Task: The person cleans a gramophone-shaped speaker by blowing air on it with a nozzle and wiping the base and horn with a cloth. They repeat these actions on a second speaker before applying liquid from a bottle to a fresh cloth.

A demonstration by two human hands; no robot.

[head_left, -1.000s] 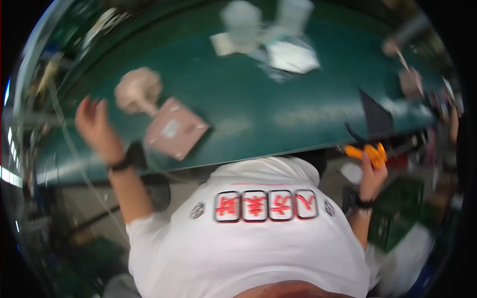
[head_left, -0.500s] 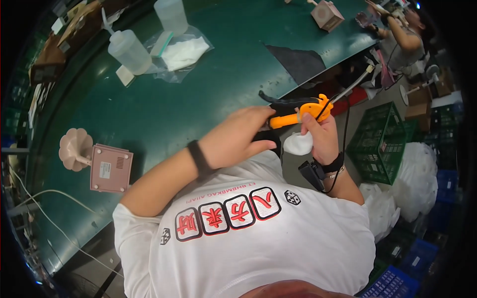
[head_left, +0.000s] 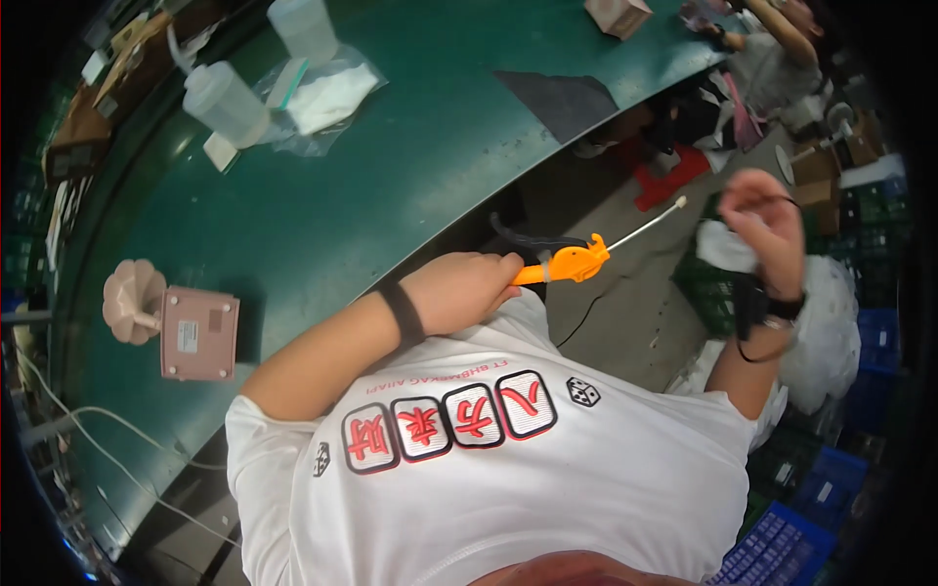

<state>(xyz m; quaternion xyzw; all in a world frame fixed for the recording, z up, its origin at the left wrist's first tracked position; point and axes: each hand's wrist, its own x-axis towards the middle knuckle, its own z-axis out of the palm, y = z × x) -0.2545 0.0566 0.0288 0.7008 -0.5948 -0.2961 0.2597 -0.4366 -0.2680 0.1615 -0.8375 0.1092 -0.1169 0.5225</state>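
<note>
My left hand (head_left: 461, 293) is closed round the end of the orange handle of an air blow gun (head_left: 572, 264). Its black lever lies along the far side, and a thin metal nozzle with a pale tip points right and away. My right hand (head_left: 767, 230) is raised at the right, slightly blurred, fingers curled, apart from the blow gun. A crumpled white cloth (head_left: 725, 246) hangs at its palm and appears held there. On the bench at the left lies a pink gramophone-shaped device (head_left: 199, 334), its footed base facing up and its flower-shaped horn to the left.
The green bench (head_left: 391, 186) runs diagonally, holding a squeeze bottle (head_left: 227, 105), a plastic bag with white cloths (head_left: 332, 100) and a dark mat (head_left: 562, 103). Another pink box (head_left: 618, 16) stands farther off, near a co-worker (head_left: 782, 59). A green crate (head_left: 703, 291) and white bags (head_left: 831, 337) lie right.
My right hand has let go of the blow gun and swung right with the white cloth. The blow gun stays in my left hand, now lower and nearer me.
</note>
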